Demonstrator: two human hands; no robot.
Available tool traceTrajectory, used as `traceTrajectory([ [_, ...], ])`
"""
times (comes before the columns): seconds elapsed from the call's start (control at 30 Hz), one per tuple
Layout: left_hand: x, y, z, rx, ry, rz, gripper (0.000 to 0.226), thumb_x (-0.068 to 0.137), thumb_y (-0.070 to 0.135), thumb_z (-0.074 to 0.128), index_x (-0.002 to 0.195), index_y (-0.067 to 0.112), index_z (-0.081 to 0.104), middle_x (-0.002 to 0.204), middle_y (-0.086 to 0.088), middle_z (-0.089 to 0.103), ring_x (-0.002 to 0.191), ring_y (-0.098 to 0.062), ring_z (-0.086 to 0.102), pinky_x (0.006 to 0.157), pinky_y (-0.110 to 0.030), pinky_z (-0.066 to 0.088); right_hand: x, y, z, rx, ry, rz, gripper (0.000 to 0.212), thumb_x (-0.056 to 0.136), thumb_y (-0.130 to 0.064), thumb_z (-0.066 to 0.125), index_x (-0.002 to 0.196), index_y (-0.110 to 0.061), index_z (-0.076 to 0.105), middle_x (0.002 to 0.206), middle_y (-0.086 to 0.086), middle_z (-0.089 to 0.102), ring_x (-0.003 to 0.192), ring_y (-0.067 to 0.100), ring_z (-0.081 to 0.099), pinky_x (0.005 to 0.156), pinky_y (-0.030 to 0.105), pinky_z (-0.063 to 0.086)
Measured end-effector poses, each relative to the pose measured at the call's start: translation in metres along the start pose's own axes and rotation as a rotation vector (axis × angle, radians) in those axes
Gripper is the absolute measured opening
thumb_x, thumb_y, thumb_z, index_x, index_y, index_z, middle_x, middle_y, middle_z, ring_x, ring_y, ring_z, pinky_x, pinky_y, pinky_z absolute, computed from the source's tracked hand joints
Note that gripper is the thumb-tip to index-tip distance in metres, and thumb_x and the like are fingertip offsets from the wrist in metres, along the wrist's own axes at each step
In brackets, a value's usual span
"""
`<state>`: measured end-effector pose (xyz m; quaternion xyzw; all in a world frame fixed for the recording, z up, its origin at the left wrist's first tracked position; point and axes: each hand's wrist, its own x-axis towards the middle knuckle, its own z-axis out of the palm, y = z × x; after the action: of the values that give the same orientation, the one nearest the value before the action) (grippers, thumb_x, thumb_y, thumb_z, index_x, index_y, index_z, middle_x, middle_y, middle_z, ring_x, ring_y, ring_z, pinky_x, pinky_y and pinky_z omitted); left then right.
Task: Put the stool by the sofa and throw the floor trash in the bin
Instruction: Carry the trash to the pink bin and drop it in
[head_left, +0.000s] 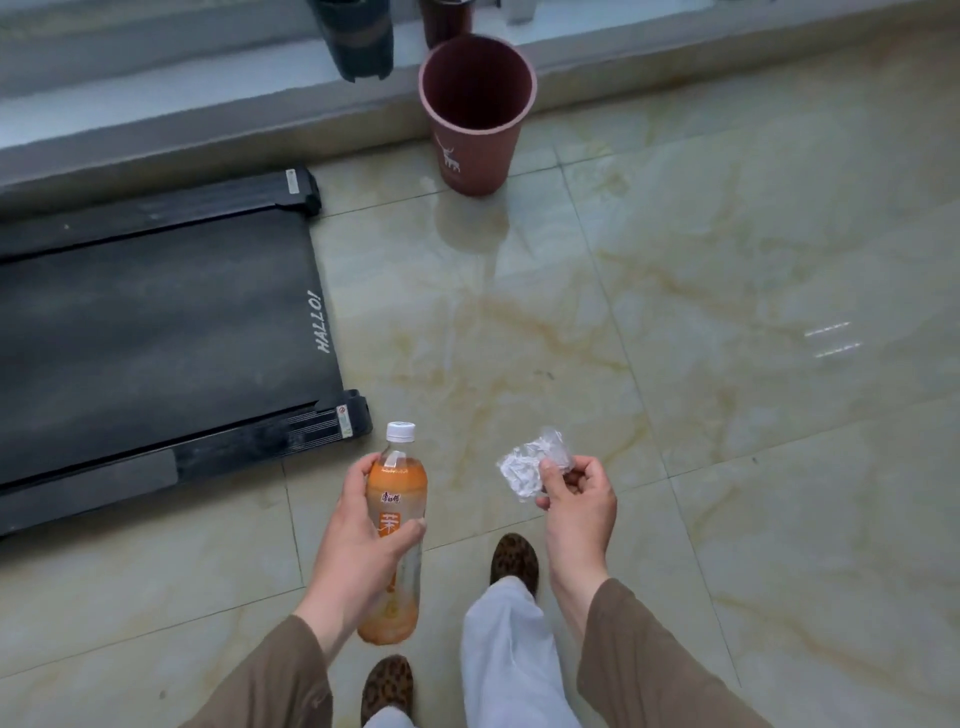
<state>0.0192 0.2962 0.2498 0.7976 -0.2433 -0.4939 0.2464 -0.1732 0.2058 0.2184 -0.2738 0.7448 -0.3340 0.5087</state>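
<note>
The left hand has its fingers wrapped around an upright orange-labelled bottle with a white cap. The right hand pinches a crumpled clear wrapper between thumb and fingers. Well ahead on the tiled floor, the dark red bin stands open beside a black treadmill.

Bin standing ahead on floor, against ledge. Treadmill lying left. Nearer, bottle in left hand, crumpled wrapper in right hand, well short of bin.
</note>
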Motion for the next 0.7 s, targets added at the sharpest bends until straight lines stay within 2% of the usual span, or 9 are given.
traceTrajectory([
  [0.13,0.036,0.053,0.02,-0.036,0.02,0.007,0.079,0.085,0.019,0.082,0.141,0.05,0.036,0.125,0.004,0.065,0.102,-0.016,0.069,0.088,-0.039,0.056,0.054,-0.052,0.009,-0.006,-0.021,-0.035,0.017,0.092,-0.011,0.071,0.082,-0.016,0.058,0.077,-0.001,0.059,0.07,0.014,0.058,0.063,0.029,0.054],
  [0.27,0.079,0.093,0.028,-0.07,0.024,0.012,0.078,0.083,0.014,0.083,0.136,0.049,0.038,0.125,0.003,0.065,0.102,-0.014,0.069,0.085,-0.03,0.054,0.098,-0.087,0.032,-0.031,-0.027,-0.04,0.02,0.091,-0.01,0.071,0.08,-0.018,0.057,0.074,-0.002,0.058,0.065,0.014,0.055,0.067,0.037,0.054],
  [0.43,0.135,0.146,0.023,-0.064,0.014,0.002,0.078,0.084,0.02,0.083,0.134,0.055,0.033,0.125,0.005,0.064,0.103,-0.011,0.068,0.082,-0.03,0.051,0.146,-0.129,0.074,-0.046,-0.046,-0.053,0.018,0.091,-0.009,0.071,0.081,-0.016,0.058,0.075,-0.001,0.061,0.067,0.014,0.058,0.063,0.033,0.054],
  [0.57,0.182,0.183,0.023,-0.069,-0.021,-0.002,0.078,0.084,0.023,0.082,0.134,0.056,0.032,0.124,0.005,0.066,0.102,-0.008,0.067,0.076,-0.022,0.047,0.193,-0.158,0.107,-0.046,-0.033,-0.037,0.018,0.091,-0.009,0.071,0.081,-0.017,0.059,0.081,0.005,0.065,0.07,0.016,0.059,0.062,0.032,0.052],
  [0.63,0.203,0.201,0.023,-0.059,-0.022,0.003,0.078,0.084,0.023,0.083,0.133,0.056,0.032,0.125,0.003,0.067,0.103,-0.011,0.068,0.077,-0.023,0.048,0.213,-0.177,0.118,-0.049,-0.05,-0.048,0.016,0.091,-0.011,0.071,0.081,-0.016,0.059,0.081,0.004,0.065,0.069,0.015,0.059,0.064,0.033,0.053],
  [0.7,0.229,0.221,0.024,-0.065,-0.008,0.009,0.079,0.082,0.024,0.084,0.132,0.057,0.033,0.126,0.002,0.068,0.105,-0.014,0.069,0.085,-0.03,0.052,0.237,-0.199,0.129,-0.062,-0.066,-0.078,0.016,0.091,-0.012,0.072,0.082,-0.015,0.059,0.078,0.001,0.063,0.065,0.012,0.058,0.066,0.034,0.054],
])
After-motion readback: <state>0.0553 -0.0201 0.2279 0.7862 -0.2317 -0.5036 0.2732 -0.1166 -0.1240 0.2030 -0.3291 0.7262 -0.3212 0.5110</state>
